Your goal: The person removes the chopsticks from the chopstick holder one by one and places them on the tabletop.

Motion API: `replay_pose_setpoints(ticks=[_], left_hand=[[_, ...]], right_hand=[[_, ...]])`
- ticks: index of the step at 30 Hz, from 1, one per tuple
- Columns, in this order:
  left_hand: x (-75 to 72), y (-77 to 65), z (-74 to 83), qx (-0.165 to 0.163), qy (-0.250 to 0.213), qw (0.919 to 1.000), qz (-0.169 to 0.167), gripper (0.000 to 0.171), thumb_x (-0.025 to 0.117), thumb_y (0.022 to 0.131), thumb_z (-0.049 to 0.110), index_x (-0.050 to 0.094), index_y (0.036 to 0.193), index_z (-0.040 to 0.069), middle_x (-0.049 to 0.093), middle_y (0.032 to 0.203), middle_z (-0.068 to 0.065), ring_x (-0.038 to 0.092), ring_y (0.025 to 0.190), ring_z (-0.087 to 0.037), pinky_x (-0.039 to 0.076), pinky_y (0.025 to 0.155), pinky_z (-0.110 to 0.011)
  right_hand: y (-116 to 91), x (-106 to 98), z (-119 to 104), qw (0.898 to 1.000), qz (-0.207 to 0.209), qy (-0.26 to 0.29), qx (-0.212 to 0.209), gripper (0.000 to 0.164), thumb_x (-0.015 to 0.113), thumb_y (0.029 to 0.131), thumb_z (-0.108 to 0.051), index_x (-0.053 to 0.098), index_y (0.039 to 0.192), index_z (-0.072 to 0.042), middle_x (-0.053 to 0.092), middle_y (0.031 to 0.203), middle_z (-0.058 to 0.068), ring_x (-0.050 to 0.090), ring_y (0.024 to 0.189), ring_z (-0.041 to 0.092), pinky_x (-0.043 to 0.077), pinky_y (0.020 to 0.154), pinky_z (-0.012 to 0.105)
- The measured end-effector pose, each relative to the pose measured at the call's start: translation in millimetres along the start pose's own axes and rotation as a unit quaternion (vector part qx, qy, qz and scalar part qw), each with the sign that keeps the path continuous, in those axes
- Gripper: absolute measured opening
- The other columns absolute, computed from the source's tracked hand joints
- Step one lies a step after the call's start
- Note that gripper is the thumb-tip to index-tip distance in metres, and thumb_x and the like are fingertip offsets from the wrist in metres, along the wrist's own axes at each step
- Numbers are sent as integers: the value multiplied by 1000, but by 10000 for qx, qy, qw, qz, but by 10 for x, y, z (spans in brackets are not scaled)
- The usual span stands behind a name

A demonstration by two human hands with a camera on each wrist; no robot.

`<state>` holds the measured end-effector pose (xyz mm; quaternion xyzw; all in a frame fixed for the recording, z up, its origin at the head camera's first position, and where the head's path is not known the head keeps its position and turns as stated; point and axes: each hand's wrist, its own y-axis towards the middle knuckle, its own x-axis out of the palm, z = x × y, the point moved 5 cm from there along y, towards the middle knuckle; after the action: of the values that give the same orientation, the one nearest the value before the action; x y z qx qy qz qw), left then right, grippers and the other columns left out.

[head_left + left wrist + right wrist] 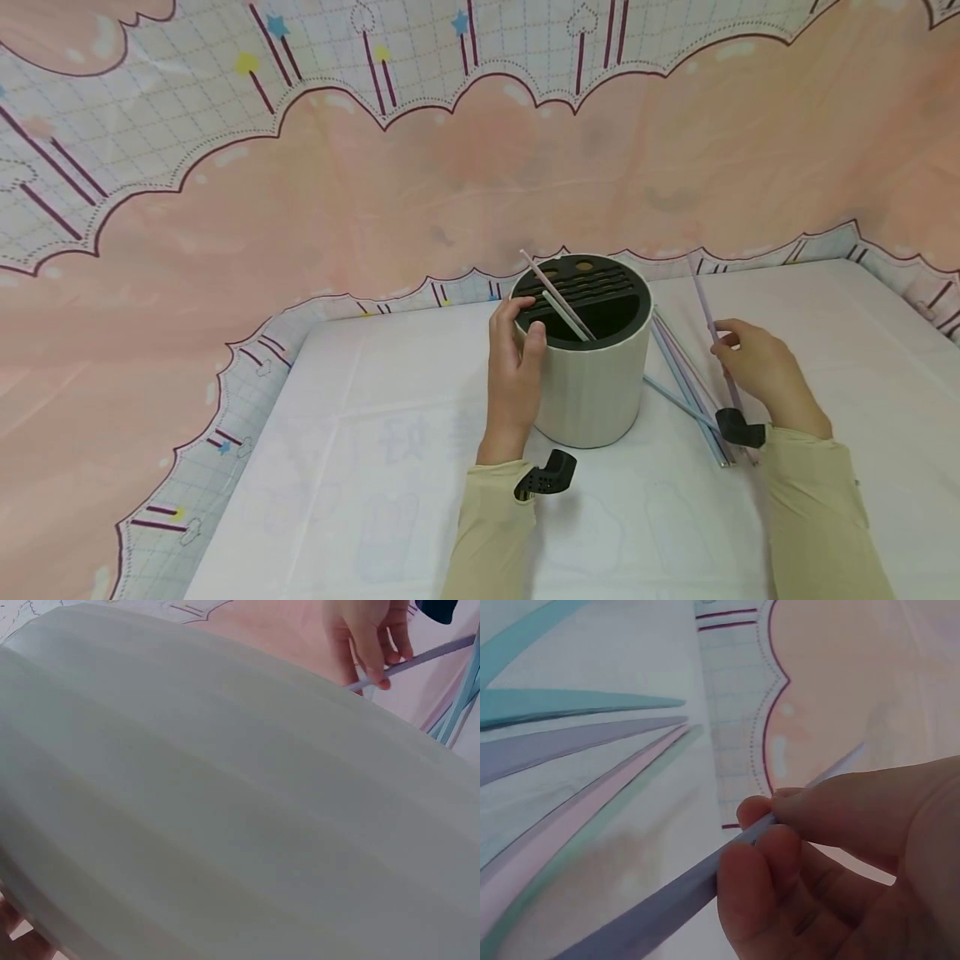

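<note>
A round cream pen holder (pixel 588 396) with a black slotted top (pixel 626 292) stands upright on the table. My left hand (pixel 512 379) grips its left side, fingers bent over the rim and thumb against the near side. Two thin straws, one pale pink (pixel 536 268) and one whitish (pixel 561 311), lean left out of the large front compartment. Right of the holder, my right hand (pixel 768 371) pinches a purple straw (pixel 701 292) between thumb and fingers. In the right wrist view the purple straw (pixel 667 900) runs through the fingertips. The ribbed holder wall (pixel 240 802) fills most of the left wrist view.
Several pastel straws (pixel 686 383) lie in a loose pile between the holder and my right hand, with a blue one (pixel 667 395) crossing them. The table (pixel 375 467) has a white cover. A patterned peach cloth (pixel 450 183) hangs behind its far edge.
</note>
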<state>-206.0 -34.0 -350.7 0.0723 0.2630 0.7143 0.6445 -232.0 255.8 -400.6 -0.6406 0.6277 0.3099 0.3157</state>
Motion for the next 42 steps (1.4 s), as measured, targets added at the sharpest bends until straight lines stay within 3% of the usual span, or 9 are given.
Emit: replay_pose_setpoints(ticks=[9,17,21,28,42], left_hand=[[-1,2,1,-2,-39,10000,4,38,37,91,47,40,125,30,24,140,12,18,130,-6,24,102,-41],[2,-5,3,-34,-51,10000,-3,38,36,91,47,40,125,30,24,140,12,17,130,-6,23,102,-41],[2,-2,-6,-21,-34,10000,-5,38,36,91,47,40,125,30,24,140,12,17,130,-6,23,102,-40],[5,-2,-2,0,-35,10000,-15,39,36,91,47,39,125,30,24,140,12,18,130,-6,23,102,-41],[2,7,0,23,-50,10000,-5,38,36,91,46,40,125,29,24,140,11,19,130,-6,23,103,-39]], right_hand=[[41,144,150,9983,-513,-163,202,41,44,88,-13,41,124,8,48,109,30,49,88,38,41,72,52],[56,231,237,9951,-900,-145,388,39,47,81,-8,47,118,6,51,92,20,49,72,25,40,63,39],[53,221,232,9948,-928,-133,398,39,48,82,-10,46,118,6,51,96,24,50,72,26,40,63,39],[29,142,128,9981,-549,5,270,40,45,88,-17,43,122,3,50,98,22,57,66,19,43,60,36],[-57,-125,-360,9959,697,426,-388,43,35,94,-37,46,125,-9,55,106,16,58,83,29,45,64,40]])
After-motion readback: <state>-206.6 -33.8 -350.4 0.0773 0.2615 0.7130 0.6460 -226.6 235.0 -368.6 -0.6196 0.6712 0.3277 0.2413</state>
